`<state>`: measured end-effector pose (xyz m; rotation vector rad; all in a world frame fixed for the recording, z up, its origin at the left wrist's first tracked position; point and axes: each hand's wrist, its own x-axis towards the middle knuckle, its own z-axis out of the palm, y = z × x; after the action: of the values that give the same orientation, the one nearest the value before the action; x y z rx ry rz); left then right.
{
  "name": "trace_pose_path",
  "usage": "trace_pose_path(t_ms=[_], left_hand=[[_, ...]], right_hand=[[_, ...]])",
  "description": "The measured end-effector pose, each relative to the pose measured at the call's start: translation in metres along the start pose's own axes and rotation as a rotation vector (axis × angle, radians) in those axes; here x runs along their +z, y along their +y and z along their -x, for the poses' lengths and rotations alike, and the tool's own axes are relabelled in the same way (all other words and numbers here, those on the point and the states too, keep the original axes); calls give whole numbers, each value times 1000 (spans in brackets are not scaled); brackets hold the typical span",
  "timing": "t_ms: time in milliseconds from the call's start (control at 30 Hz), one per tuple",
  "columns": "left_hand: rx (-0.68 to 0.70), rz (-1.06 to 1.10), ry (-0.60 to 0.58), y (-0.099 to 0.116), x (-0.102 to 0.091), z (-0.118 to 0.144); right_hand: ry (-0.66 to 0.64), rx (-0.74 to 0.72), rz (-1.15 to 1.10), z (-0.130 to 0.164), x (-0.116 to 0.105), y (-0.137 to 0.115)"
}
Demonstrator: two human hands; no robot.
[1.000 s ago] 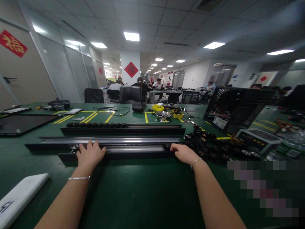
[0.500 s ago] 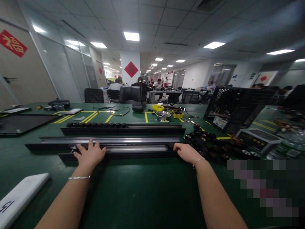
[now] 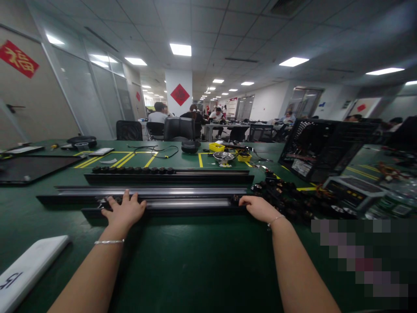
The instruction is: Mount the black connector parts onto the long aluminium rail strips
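Observation:
Three long dark metal rails lie crosswise before me: a front rail (image 3: pixel 189 203), a middle rail (image 3: pixel 195 190) and a back rail (image 3: pixel 211 177). My left hand (image 3: pixel 125 211) is spread open over the front rail's left part, fingertips reaching the middle rail. Small black pieces (image 3: pixel 104 202) show around those fingers, partly hidden. At the front rail's right end, my right hand (image 3: pixel 260 208) is closed, its bent fingers at a small black part (image 3: pixel 235 199) in the channel. Their exact hold is hidden. Several black knob-like parts (image 3: pixel 133 170) stand in a row along the back rail.
A heap of black parts (image 3: pixel 283 195) lies right of the rails. Beyond it are an open computer case (image 3: pixel 329 145) and a power supply unit (image 3: pixel 353 189). A metal bowl (image 3: pixel 223 157), a yellow box (image 3: pixel 216 147) and a white slab (image 3: pixel 32 263) also rest on the green table.
The whole view has shifted very slightly. Both hands stay at the same places on the front rail, with no clear movement of rails or parts.

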<state>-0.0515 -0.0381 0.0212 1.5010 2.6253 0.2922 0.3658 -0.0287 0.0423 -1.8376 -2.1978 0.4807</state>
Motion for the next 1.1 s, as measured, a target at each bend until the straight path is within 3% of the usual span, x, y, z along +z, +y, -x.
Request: trace_pose_path(t_ms=[500,1100], left_hand=[[9,5,-27,-1,-1,-1],[36,2,-21,-3,1,-3]], right_hand=[[67,75,60,-1,-7,24],[143,278,63,3,-12,38]])
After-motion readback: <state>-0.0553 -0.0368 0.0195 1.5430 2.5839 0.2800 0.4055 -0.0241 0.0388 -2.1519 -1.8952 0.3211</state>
